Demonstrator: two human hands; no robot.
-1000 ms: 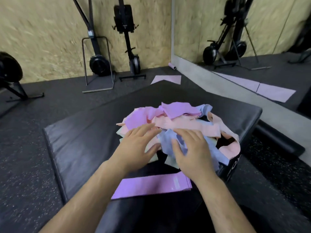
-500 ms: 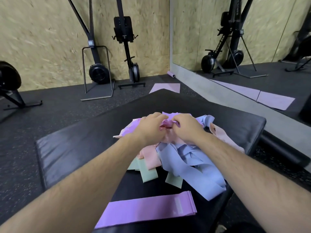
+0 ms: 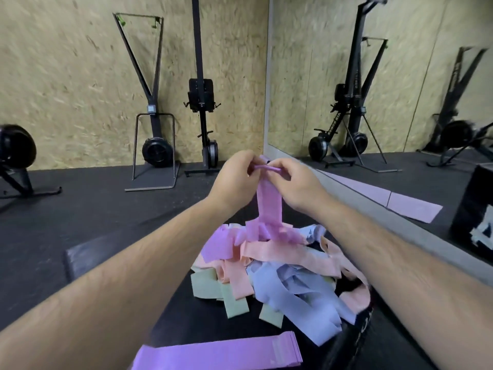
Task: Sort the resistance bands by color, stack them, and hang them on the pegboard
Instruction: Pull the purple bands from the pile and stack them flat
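resistance bands (image 3: 280,263) lie in a tangled heap of purple, peach, blue and green on the black padded bench (image 3: 88,257). your left hand (image 3: 234,174) and right hand (image 3: 296,180) both pinch the top end of one purple band (image 3: 269,204), fingers curled round it, held above the far side of the heap with its lower end caught in the tangle. this looks like the sorting step. next you'd likely need to pull it free and lay it on the flat purple band (image 3: 218,353) at the near edge. around you: rubber floor (image 3: 80,204), chipboard wall (image 3: 66,76), a mirror (image 3: 400,76) on the right, exercise machines (image 3: 154,145) by the far wall.
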